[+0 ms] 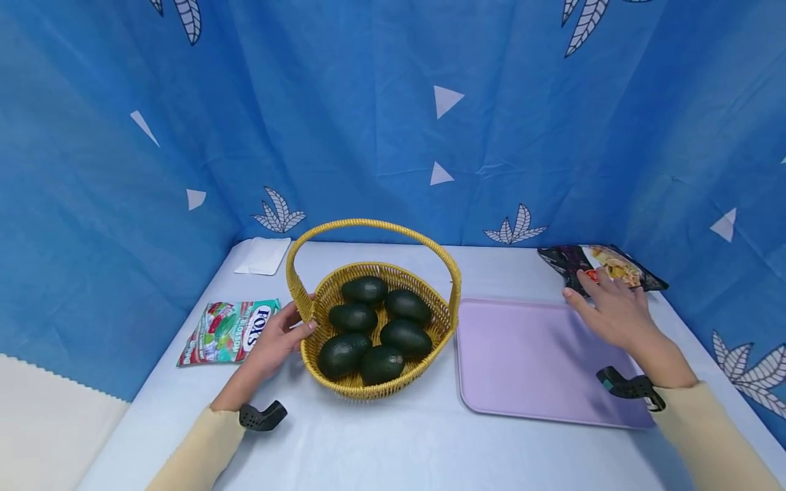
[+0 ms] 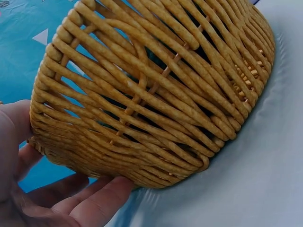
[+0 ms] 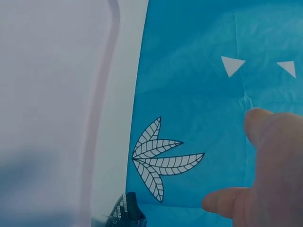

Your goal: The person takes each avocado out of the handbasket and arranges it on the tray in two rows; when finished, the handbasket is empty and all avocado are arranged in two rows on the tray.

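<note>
Basket (image 1: 368, 327) sits centre of table (image 1: 393, 436), left of tray (image 1: 540, 361), holds six avocados (image 1: 405, 337). Left hand (image 1: 279, 337) cups basket wall, fingers (image 2: 102, 203) relaxed, pressing weave. Right hand (image 1: 608, 307) reaches snack bag (image 1: 598, 264), fingers extended, no grasp. Basket likely stiff, load-heavy; lift by handle (image 1: 374, 228) or support base.

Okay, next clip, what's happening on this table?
A person sits at a table draped in blue. The left hand rests against the side of a yellow wicker basket holding six dark avocados. The right hand reaches over the far corner of an empty lilac tray toward a dark snack packet, fingers relaxed. A candy bag lies at left.
</note>
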`<act>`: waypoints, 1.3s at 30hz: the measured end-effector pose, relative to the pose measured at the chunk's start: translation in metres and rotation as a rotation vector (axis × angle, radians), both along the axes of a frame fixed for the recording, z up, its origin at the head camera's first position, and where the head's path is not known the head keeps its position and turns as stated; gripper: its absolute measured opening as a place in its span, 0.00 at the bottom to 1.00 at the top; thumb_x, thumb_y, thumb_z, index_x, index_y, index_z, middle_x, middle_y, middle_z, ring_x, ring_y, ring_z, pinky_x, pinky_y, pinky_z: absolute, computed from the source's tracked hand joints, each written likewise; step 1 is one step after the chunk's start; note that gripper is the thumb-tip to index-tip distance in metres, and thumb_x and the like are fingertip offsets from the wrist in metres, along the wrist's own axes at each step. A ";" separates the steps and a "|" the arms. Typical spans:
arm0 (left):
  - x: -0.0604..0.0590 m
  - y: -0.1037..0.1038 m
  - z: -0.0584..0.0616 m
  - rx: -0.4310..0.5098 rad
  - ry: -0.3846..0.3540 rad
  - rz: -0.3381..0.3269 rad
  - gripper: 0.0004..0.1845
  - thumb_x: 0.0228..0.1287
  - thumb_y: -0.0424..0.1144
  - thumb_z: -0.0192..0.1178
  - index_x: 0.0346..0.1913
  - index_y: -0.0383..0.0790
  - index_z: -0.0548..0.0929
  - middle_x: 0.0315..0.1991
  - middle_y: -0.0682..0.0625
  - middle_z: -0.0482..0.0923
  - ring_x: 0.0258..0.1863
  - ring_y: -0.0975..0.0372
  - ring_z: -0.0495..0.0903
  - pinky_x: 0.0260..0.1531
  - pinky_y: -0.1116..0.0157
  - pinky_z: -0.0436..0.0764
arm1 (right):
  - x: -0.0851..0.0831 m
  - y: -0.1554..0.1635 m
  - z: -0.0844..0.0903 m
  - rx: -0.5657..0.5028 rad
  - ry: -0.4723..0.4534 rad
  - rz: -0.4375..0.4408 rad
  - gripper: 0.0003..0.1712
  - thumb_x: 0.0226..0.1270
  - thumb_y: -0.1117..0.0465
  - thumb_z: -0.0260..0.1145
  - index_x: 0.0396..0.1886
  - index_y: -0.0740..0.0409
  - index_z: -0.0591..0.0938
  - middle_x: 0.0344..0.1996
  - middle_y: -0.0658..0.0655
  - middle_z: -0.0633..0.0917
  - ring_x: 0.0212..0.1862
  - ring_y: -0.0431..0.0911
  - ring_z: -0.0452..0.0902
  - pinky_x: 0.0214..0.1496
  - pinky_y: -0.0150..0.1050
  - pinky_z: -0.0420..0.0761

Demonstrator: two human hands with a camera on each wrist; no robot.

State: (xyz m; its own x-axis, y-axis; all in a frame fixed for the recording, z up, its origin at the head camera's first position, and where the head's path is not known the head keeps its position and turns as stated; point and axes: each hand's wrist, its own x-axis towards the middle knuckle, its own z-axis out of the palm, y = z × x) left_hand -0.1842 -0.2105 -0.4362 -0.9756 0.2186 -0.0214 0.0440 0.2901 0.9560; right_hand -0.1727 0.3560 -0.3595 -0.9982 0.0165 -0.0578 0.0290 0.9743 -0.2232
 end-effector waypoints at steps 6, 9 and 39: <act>0.000 0.000 0.001 0.012 -0.003 -0.006 0.34 0.76 0.40 0.57 0.79 0.42 0.60 0.75 0.31 0.64 0.70 0.36 0.70 0.48 0.65 0.86 | 0.003 -0.005 0.000 0.001 -0.005 0.037 0.54 0.77 0.28 0.37 0.78 0.72 0.55 0.74 0.85 0.50 0.72 0.85 0.45 0.67 0.85 0.38; -0.001 0.000 0.002 0.002 0.000 -0.006 0.33 0.76 0.40 0.57 0.79 0.42 0.60 0.75 0.32 0.64 0.71 0.37 0.70 0.51 0.65 0.86 | 0.006 -0.012 0.000 -0.005 0.009 0.080 0.51 0.78 0.31 0.42 0.78 0.71 0.57 0.74 0.85 0.54 0.72 0.82 0.50 0.67 0.84 0.45; -0.001 -0.002 -0.004 0.045 0.023 -0.009 0.34 0.75 0.37 0.56 0.79 0.39 0.59 0.75 0.31 0.63 0.72 0.36 0.67 0.49 0.76 0.79 | 0.040 -0.208 0.002 -0.431 0.024 0.846 0.27 0.73 0.49 0.66 0.66 0.56 0.80 0.57 0.54 0.86 0.53 0.45 0.82 0.46 0.34 0.85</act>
State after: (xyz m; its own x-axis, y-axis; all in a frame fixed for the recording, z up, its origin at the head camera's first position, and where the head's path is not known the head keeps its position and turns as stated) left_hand -0.1855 -0.2121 -0.4401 -0.9737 0.2276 0.0111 0.0686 0.2465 0.9667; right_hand -0.1325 0.1482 -0.3572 -0.6706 -0.7303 0.1302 -0.6577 0.5041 -0.5597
